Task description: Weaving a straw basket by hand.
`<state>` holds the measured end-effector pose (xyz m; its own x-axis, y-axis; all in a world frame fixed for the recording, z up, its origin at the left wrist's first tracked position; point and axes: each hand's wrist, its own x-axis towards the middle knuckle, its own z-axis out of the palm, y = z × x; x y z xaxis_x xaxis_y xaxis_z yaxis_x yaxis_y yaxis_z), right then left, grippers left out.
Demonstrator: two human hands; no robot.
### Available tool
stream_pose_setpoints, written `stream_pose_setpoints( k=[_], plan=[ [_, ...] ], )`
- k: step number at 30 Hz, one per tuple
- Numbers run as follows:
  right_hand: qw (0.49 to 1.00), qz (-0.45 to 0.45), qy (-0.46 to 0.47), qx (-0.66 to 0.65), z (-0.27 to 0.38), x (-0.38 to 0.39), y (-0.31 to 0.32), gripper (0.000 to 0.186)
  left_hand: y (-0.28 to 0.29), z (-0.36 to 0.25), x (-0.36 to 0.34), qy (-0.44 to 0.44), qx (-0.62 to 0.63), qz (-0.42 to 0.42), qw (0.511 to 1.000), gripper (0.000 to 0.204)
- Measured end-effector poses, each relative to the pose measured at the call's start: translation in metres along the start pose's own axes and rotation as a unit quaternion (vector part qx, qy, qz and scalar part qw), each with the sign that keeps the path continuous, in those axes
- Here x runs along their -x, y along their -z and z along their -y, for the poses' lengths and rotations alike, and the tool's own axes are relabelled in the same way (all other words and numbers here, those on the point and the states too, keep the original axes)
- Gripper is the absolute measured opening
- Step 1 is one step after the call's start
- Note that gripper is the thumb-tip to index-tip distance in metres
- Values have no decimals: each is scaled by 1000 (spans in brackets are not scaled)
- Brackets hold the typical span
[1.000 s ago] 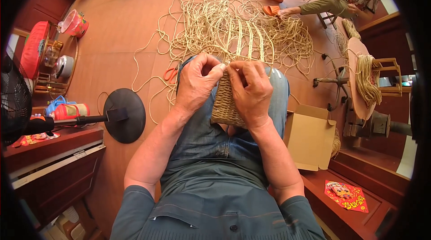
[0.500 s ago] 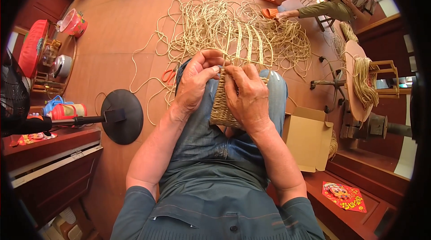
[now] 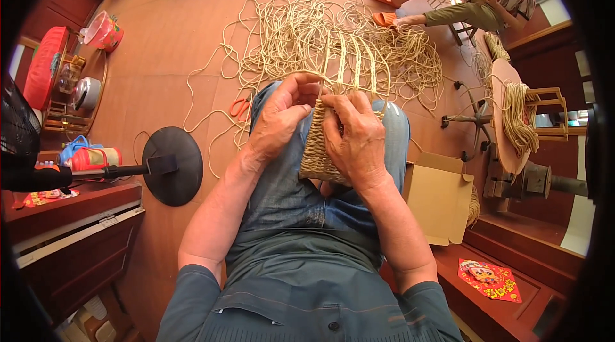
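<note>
Step in hand, apparently: weaving the basket [image 3: 312, 153] edge. Right hand [image 3: 356, 134] fingers pinch the edge; left hand [image 3: 280, 116] fingers curl, grip unclear. Next move calls for snugging the strand [image 3: 321, 89].

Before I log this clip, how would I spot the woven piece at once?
Find the pale cord tangled across the floor, then come nearer, to the person's jeans. Above the lap, between the left hand and right hand, is the woven piece. Unlike the loose cord beyond, it is packed into tight rows and looks browner.
</note>
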<state>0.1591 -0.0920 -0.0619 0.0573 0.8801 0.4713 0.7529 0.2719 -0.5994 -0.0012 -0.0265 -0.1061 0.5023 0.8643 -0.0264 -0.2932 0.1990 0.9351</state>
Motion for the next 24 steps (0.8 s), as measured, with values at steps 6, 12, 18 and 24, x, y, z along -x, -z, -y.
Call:
stream_pose_setpoints(
  k=[6,12,18,24],
  plan=[
    [1000,-2,-3,-1,-2,1,-2,22,1,-6,-3,37,132,19,990,59],
    [1000,-13,-16,-9,-5,4,-4,21,4,3,-4,58,194,49,978,57],
    [999,-14,-36,-31,-1,1,-3,31,-3,1,-5,52,158,37,985,52],
    [999,14,-32,-14,-2,0,-1,35,9,0,-8,-5,-18,63,998,46]
  ],
)
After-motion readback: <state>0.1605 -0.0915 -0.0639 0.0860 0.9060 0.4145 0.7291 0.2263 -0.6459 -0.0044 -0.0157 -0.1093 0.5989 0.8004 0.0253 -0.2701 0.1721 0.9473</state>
